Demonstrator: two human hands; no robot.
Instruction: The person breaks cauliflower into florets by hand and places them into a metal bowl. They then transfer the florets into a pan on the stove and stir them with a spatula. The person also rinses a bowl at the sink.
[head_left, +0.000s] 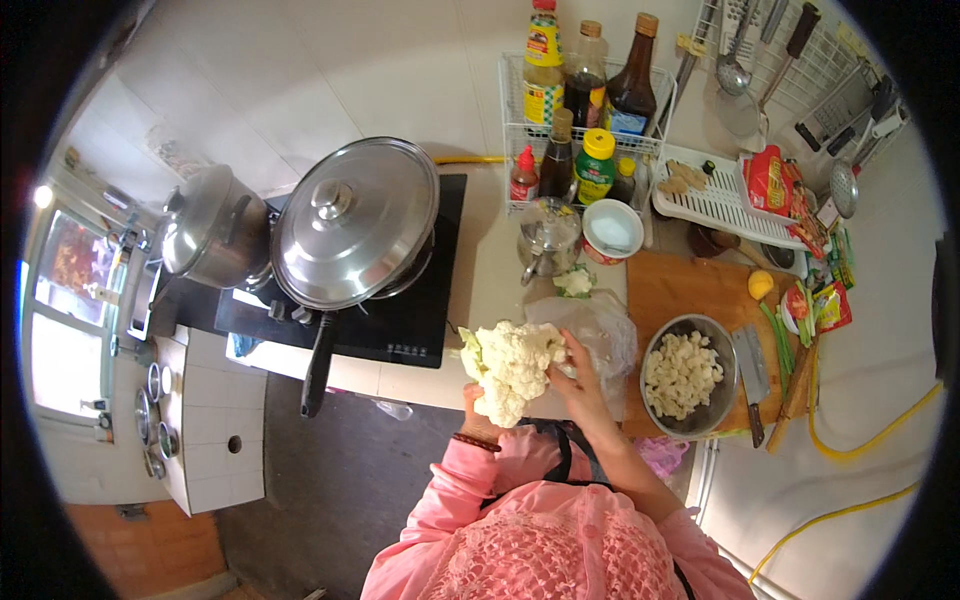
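Note:
A large piece of cauliflower (517, 367) is held up in front of my body at the counter's front edge. My left hand (480, 412) grips it from below on the left, most of its fingers hidden behind the florets. Against its right side rest the fingers of my right hand (579, 382). Just beyond lies a clear plastic bag (600, 330) on the counter, with a small cauliflower floret with green leaves (575, 282) behind it. To the right, a steel bowl (731, 409) full of cut cauliflower florets (682, 373) stands on the wooden cutting board (652, 289).
A cleaver (752, 367) lies right of the bowl beside green onions (778, 345). On the left, a lidded wok (356, 225) sits on the black cooktop (442, 300), its handle jutting over the front edge, near a steel pot (214, 229). Sauce bottles (592, 82) fill a wire rack behind.

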